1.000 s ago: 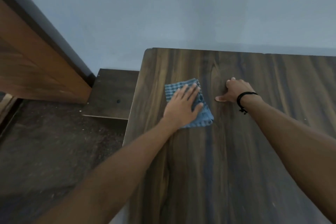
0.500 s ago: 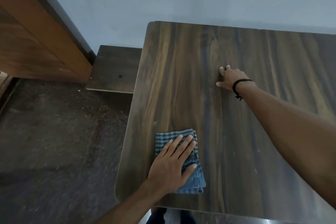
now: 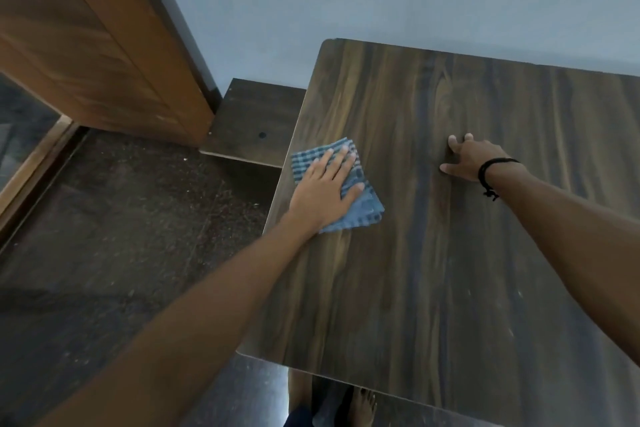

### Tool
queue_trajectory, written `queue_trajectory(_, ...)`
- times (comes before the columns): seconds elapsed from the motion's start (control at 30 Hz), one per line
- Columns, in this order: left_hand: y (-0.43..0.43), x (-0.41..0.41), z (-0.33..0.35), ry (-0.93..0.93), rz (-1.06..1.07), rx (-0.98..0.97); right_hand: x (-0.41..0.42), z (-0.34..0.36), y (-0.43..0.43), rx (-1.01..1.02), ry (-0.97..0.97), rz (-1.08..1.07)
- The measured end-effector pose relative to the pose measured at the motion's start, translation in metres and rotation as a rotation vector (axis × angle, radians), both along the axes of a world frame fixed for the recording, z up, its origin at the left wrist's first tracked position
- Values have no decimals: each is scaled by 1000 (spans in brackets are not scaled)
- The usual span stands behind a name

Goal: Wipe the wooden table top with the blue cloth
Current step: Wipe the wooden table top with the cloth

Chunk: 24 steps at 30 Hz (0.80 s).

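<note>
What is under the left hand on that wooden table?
A folded blue checked cloth lies under the left hand, flat on the wooden table top near its left edge. The cloth's corners show around the hand; its middle, and the wood beneath it, are covered.

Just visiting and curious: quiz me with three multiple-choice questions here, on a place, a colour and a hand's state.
1. Where on the table top does the blue cloth lie? A. near its left edge B. far right corner C. off the near edge
2. What colour is the wristband beside the right hand? A. red B. black C. white
3. How does the left hand meet the cloth? A. pinches it aloft B. misses it C. lies flat on it
Answers: A, the cloth hugs the left rim; B, the band is black; C, straight fingers press it flat.
</note>
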<state>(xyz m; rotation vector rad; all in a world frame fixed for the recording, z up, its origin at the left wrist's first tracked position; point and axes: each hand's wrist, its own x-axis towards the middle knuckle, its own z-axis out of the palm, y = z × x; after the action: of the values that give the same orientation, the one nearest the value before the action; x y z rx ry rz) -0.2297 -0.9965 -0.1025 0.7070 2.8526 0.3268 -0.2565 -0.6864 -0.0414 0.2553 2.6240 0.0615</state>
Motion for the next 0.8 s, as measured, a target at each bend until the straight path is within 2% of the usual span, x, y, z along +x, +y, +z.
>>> queue_trajectory(0.13, -50, 89, -9, 53, 46, -31, 3, -2, 1, -3, 0, 6)
queue_trajectory(0.23, -69, 96, -12, 42, 70, -71, 2, -4, 2, -7, 3, -2)
queue_trajectory(0.47, -49, -32, -16, 81, 93, -5, 0, -6, 1, 1, -5, -21)
queue_trajectory(0.8, 15, -211, -2, -3, 76, 38, -9, -14, 4, -24, -36, -76)
